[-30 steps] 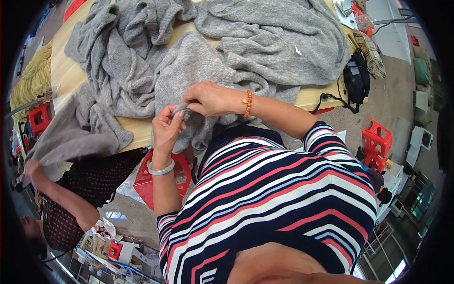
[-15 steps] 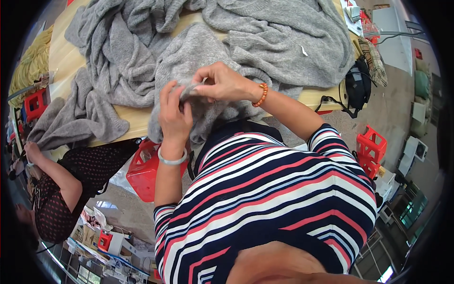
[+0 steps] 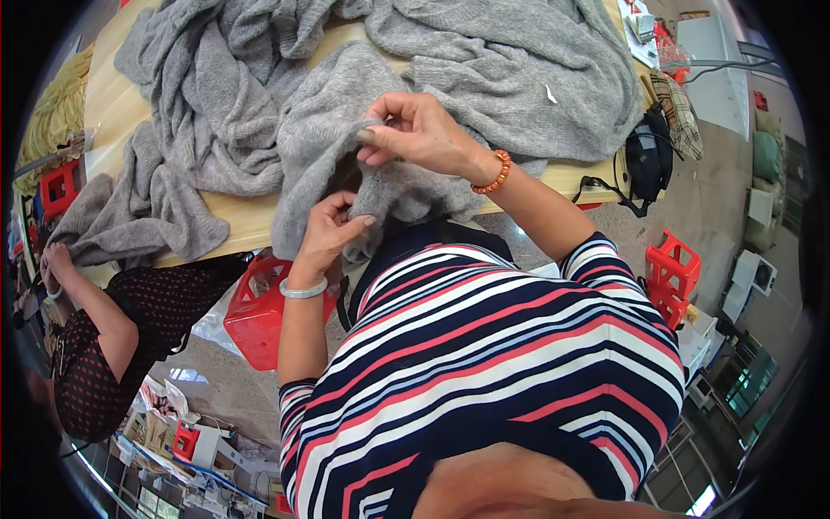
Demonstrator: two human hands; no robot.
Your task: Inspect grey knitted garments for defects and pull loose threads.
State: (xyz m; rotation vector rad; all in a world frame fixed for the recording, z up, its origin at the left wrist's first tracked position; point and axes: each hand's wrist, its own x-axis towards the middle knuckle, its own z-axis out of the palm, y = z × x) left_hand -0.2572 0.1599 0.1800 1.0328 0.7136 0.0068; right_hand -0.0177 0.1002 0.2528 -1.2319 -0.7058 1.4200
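Note:
A grey knitted garment (image 3: pixel 341 91) hangs over the near table edge in front of me. My right hand (image 3: pixel 425 143), with an orange bead bracelet at its wrist, pinches an edge of the knit between thumb and fingers. Lower and to the left, my left hand (image 3: pixel 327 235) is closed on another part of the same edge, thumb on top and some fingertips hidden in the cloth. Between the two hands the fabric gapes in a dark fold. A pale bangle (image 3: pixel 303 290) circles my left wrist.
More grey knitwear (image 3: pixel 519 82) is heaped across the wooden table (image 3: pixel 108 108). At left, another person's hand (image 3: pixel 60 264) holds a grey knit piece. A red plastic stool (image 3: pixel 259 324) stands below the table edge, another red stool (image 3: pixel 673 268) at right. A black bag (image 3: pixel 647 160) lies at the table's right corner.
My hands were close together on the edge; now they are apart. The left has moved down towards me, the right slightly up, and the fabric between them has spread.

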